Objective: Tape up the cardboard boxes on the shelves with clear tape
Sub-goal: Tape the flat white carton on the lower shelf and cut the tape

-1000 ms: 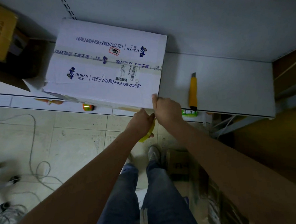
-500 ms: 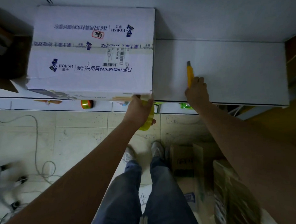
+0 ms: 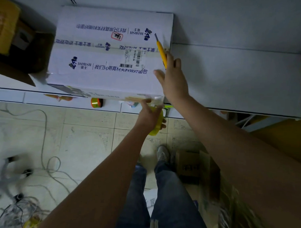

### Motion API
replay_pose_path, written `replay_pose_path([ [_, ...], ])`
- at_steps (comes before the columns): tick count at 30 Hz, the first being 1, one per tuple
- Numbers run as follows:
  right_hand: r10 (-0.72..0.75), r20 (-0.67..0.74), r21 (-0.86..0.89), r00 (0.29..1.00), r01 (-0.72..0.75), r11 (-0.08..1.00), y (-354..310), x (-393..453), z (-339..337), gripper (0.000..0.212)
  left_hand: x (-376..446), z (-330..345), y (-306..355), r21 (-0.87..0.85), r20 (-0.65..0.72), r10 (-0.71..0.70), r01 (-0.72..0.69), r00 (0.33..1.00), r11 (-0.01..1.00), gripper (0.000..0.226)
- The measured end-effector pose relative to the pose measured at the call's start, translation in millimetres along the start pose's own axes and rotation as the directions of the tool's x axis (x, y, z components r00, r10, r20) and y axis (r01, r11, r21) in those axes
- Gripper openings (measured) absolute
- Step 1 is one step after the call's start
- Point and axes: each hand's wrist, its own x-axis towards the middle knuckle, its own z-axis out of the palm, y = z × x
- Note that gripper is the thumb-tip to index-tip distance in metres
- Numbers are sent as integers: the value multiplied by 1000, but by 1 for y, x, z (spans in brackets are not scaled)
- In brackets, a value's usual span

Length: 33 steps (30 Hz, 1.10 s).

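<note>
A white printed cardboard box [image 3: 103,61] sits on the white shelf [image 3: 233,79], its top seam taped. My left hand [image 3: 149,113] grips a yellow-cored roll of clear tape [image 3: 157,123] just below the box's front right corner, with a stretch of tape running up to the box's front face. My right hand [image 3: 173,78] holds a yellow utility knife [image 3: 161,51] above the box's right edge, its blade pointing away from me.
Brown boxes [image 3: 11,34] stand at the left of the shelf. An orange tape roll [image 3: 96,103] lies on the lower shelf. Cables [image 3: 42,161] trail over the tiled floor at left. Cardboard boxes [image 3: 192,163] sit on the floor by my feet.
My right hand left the box corner, took the knife from the shelf and lifted it over to the box's right edge. My left hand stayed at the corner with the tape roll.
</note>
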Motion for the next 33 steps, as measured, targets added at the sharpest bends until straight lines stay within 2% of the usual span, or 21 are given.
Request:
replay_pose_path([
  [3, -35, 33, -65, 999, 38, 997, -1, 3, -4, 66, -8, -3, -7, -1, 39, -25, 25, 999, 1000, 33],
  [5, -40, 74, -66, 996, 45, 997, -5, 2, -12, 62, -13, -5, -11, -19, 74, 6, -4, 997, 1000, 31],
  [7, -71, 41, -101, 997, 74, 992, -2, -6, -29, 51, -18, -8, -12, -52, 89, 31, -27, 996, 998, 19],
  [10, -266, -58, -166, 962, 253, 953, 5, -42, -66, 36, -24, -15, -15, -124, 139, 23, -5, 990, 992, 12],
  [11, -348, -30, -168, 937, 338, 926, 5, -56, -74, 33, -25, -16, -17, -139, 146, 21, -1, 989, 990, 13],
  [13, -473, 118, -172, 873, 487, 856, 14, -84, -78, 29, -28, -18, -18, -151, 156, 6, 18, 988, 988, 14],
  [16, -482, 370, -263, 794, 587, 765, 69, -107, -69, 33, -28, -24, -19, -114, 151, -31, 49, 988, 992, 16],
  [18, -358, 462, -416, 812, 555, 720, 122, -113, -70, 40, -26, -30, -17, -64, 124, -49, 58, 991, 996, 18],
  [20, -198, 468, -524, 861, 451, 722, 153, -117, -79, 38, -26, -34, -14, -33, 118, -40, 44, 992, 998, 19],
  [21, -165, 455, -526, 875, 414, 743, 160, -117, -85, 37, -27, -34, -12, -23, 120, -38, 42, 992, 999, 18],
  [24, -158, 399, -406, 903, 328, 853, 154, -112, -82, 32, -28, -34, -8, 31, 116, -27, 23, 993, 999, 17],
  [27, -58, 344, -242, 937, 148, 959, 146, -94, -61, 32, -26, -36, -8, 103, 99, -14, 4, 995, 995, 17],
  [30, -21, 307, -80, 952, 47, 996, 126, -76, -37, 32, -25, -37, -11, 94, 75, -23, 16, 997, 995, 13],
  [33, 14, 195, 56, 981, -25, 998, 96, -62, -16, 31, -20, -35, -13, 100, 59, -19, 13, 998, 995, 11],
])
